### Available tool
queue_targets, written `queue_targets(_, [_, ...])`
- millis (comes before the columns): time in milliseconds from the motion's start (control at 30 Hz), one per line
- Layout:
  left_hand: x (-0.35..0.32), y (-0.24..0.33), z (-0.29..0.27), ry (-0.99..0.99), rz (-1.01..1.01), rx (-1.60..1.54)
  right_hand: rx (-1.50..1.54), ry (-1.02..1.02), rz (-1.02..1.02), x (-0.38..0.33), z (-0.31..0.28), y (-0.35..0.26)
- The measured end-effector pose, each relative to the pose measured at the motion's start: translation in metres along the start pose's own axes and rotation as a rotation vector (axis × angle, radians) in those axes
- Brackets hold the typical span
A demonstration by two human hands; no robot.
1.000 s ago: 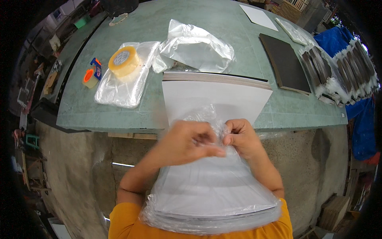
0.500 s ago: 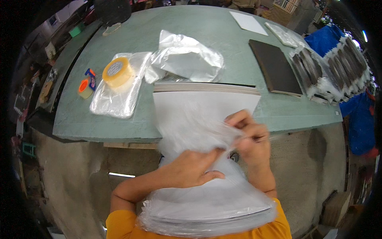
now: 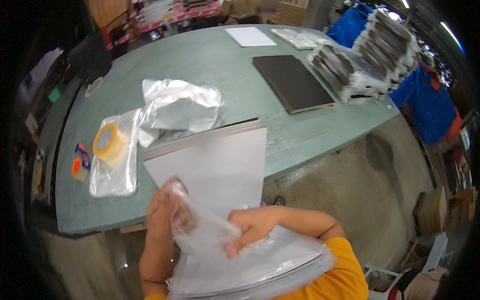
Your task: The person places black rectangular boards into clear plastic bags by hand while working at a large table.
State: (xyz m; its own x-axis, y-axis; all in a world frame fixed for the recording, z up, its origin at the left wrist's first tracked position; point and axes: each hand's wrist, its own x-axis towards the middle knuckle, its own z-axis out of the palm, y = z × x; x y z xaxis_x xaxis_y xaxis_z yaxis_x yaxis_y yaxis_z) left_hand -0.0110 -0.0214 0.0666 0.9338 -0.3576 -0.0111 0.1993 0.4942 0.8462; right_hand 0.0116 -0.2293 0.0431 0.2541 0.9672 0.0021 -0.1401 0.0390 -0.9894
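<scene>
A thick stack of white sheets or boards (image 3: pixel 220 162) rests at the table's near edge, its far end showing layered edges. Clear plastic film (image 3: pixel 205 225) is gathered across its near part. My left hand (image 3: pixel 167 207) is closed on the film at the stack's left side, some of the film covering the fingers. Opposite it, my right hand (image 3: pixel 252 225) pinches the film between thumb and fingers. Against my body lies a plastic-wrapped stack (image 3: pixel 250 272) with pale faces and dark layered edges; whether it joins the white stack beneath the film I cannot tell.
Crumpled clear plastic (image 3: pixel 182 107) lies beyond the stack. To the left are flat plastic bags (image 3: pixel 120 177) under a yellow tape roll (image 3: pixel 109 142), beside a small tape dispenser (image 3: pixel 81 162). A dark book-like block (image 3: pixel 292 82) and wrapped bundles (image 3: pixel 350 72) sit at right.
My view has turned, so the table appears shifted left and tilted. My left hand has moved to the stack's left side with film; my right hand has come down nearer my body.
</scene>
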Motion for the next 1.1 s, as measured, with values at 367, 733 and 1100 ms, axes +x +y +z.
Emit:
queue_targets(367, [-0.046,-0.002,-0.027,-0.205,0.077,0.475,-0.7,-0.481,0.227,-0.013,-0.018,0.001])
queue_targets(733, [-0.031,0.035,-0.042,-0.681,0.009,0.327,-0.981,-0.137,0.604,-0.04,-0.011,-0.027])
queue_targets(1100, [-0.028,-0.013,-0.034,-0.777,-0.485,1.845,-1.299,0.394,0.436,-0.043,-0.027,-0.055])
